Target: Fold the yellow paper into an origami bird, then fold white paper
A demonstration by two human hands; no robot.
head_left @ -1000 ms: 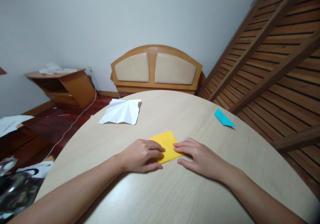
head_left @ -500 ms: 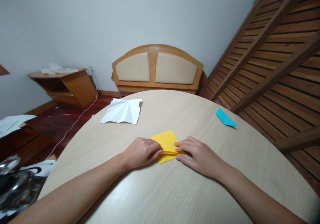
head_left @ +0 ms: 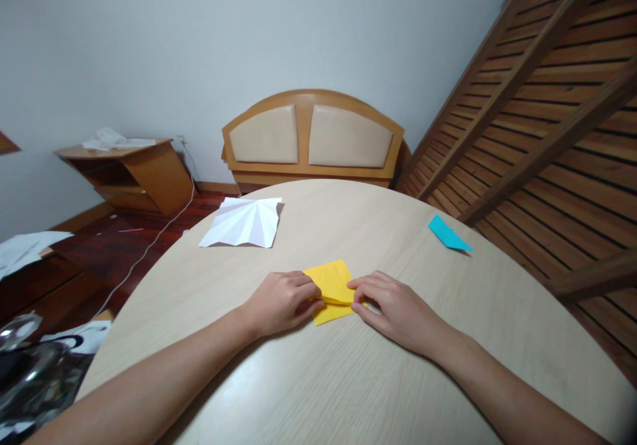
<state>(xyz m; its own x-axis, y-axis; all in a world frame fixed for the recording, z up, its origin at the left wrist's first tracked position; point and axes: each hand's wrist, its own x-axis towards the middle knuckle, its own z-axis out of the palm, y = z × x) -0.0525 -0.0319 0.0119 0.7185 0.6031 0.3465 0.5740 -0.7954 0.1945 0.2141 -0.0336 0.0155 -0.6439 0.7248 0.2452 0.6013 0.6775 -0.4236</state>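
Note:
A sheet of yellow paper (head_left: 332,278), partly folded, lies on the round wooden table (head_left: 279,398) between my hands. A raised fold runs across its middle, with a lower flap showing toward me. My left hand (head_left: 286,302) pinches the left end of that fold between thumb and fingers. At the right end, my right hand (head_left: 391,307) grips the fold, its thumb below and fingertips above. The fingers partly cover both side corners of the paper.
White creased paper (head_left: 243,222) lies at the table's far left, and a folded blue paper piece (head_left: 449,234) at the far right. Beyond the table stand a padded headboard (head_left: 313,133) and a wooden cabinet (head_left: 144,176). Wooden slats (head_left: 547,133) lean at the right.
The fold in the yellow paper has opened slightly in the middle and looks more bowed. My right fingers have drawn in a little closer to the thumb. The other papers lie as before.

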